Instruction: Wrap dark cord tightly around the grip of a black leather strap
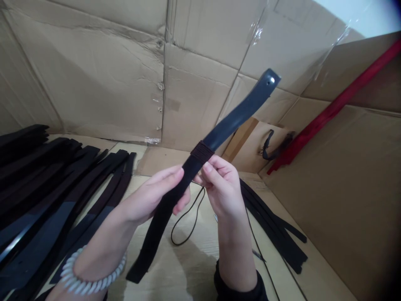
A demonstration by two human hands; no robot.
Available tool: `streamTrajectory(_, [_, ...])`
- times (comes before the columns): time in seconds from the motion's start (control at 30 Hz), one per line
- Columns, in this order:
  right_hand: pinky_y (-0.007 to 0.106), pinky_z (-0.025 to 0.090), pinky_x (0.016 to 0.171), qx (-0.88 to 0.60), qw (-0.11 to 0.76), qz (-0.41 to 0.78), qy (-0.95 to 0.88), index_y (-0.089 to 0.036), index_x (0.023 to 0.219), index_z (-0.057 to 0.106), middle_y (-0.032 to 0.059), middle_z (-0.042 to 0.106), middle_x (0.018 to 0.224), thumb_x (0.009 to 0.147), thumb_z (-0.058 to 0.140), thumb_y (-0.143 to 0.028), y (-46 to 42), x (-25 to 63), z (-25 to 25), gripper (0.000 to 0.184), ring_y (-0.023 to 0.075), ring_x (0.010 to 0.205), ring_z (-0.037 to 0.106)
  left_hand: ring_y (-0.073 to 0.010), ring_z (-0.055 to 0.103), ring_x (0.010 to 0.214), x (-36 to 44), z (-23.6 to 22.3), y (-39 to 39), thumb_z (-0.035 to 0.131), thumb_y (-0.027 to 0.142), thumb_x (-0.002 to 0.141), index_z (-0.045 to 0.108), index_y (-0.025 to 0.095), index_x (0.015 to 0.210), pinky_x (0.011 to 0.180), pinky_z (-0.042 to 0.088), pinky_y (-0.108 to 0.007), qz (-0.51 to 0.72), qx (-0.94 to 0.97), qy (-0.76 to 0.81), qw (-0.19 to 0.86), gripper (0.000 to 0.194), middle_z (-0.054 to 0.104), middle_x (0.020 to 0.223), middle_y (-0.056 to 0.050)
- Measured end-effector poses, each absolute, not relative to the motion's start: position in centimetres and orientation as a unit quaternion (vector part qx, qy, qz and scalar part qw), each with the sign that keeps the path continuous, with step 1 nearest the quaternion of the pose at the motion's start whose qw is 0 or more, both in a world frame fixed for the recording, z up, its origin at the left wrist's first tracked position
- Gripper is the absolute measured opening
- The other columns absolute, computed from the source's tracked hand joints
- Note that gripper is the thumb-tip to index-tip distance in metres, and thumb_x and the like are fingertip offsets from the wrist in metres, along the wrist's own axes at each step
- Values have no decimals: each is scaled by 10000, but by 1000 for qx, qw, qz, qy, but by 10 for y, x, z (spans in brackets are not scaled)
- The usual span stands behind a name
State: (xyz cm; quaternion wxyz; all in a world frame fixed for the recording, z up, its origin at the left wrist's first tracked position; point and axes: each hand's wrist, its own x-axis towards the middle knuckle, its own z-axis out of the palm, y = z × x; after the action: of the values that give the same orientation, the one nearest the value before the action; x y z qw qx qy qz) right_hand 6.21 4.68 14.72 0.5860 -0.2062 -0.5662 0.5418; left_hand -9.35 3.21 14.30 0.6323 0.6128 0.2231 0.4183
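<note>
A pale coil band [84, 286] is nearest, just behind the left grip [156, 192]. That grip is clamped around a curved stick [187, 172], held up over the table [163, 267]. The right grip [222, 184] looks pinched on the string [202, 152], wound just past the left one. A thin loop [179, 244] shows below both. The stick looks light and stiff. Its shiny end might slip; I'd hold the dull part.

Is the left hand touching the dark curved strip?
Touching. The head view shows the left hand gripping the dark curved strip, thumb against one edge, fingers showing past the other.
</note>
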Motion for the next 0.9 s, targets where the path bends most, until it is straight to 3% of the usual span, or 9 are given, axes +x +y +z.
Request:
streamTrajectory(0.1, [239, 417, 593, -207, 589, 529, -575, -223, 804, 714, -31, 584, 638, 820, 653, -286, 48, 61, 147, 89, 73, 536, 460, -83, 340, 448, -89, 140, 32, 321, 495, 973, 537, 172, 933, 454, 272, -223, 455, 596, 248, 613, 391, 405, 514, 65])
streamTrajectory(0.33, [214, 295, 495, -227, 596, 524, -565, -191, 719, 646, -66, 494, 539, 792, 694, -339, 53, 60, 141, 172, 51, 472, 321, -91, 315, 468, -79, 145, 25, 399, 504, 950, 527, 172, 894, 449, 240, -230, 489, 581, 288, 584, 359, 398, 523, 64])
streamTrajectory(0.47, [214, 244, 470, -235, 606, 538, -537, -185, 709, 615, -70, 437, 531, 779, 703, -359, 52, 61, 142, 207, 50, 474, 295, -103, 405, 513, -81, 143, 25, 338, 522, 957, 516, 193, 790, 516, 370, -228, 466, 579, 266, 614, 410, 456, 568, 39])
streamTrajectory(0.6, [217, 184, 434, -202, 648, 526, -513, -194, 739, 642, -81, 298, 548, 778, 704, -341, 51, 68, 147, 164, 51, 466, 199, -140, 498, 466, -88, 134, 32, 200, 644, 913, 523, 190, 712, 489, 456, -288, 338, 604, 225, 685, 592, 488, 560, 1])
streamTrajectory(0.67, [221, 180, 427, -197, 672, 504, -504, -204, 762, 667, -81, 241, 553, 779, 700, -340, 51, 73, 150, 141, 59, 472, 177, -105, 379, 378, -90, 131, 36, 203, 654, 904, 535, 184, 767, 389, 370, -247, 291, 618, 225, 695, 592, 407, 506, 40])
streamTrajectory(0.77, [229, 175, 428, -219, 687, 476, -504, -209, 839, 712, -79, 223, 546, 794, 678, -346, 52, 78, 152, 148, 68, 476, 174, -70, 220, 395, -90, 131, 38, 340, 585, 921, 517, 180, 802, 362, 211, -192, 325, 631, 262, 654, 458, 322, 508, 82])
streamTrajectory(0.9, [236, 155, 436, -244, 677, 468, -513, -200, 816, 715, -76, 243, 532, 807, 661, -415, 52, 81, 150, 222, 64, 474, 171, -63, 281, 430, -90, 139, 34, 432, 545, 918, 470, 189, 763, 382, 238, -177, 383, 646, 314, 581, 391, 364, 559, 80])
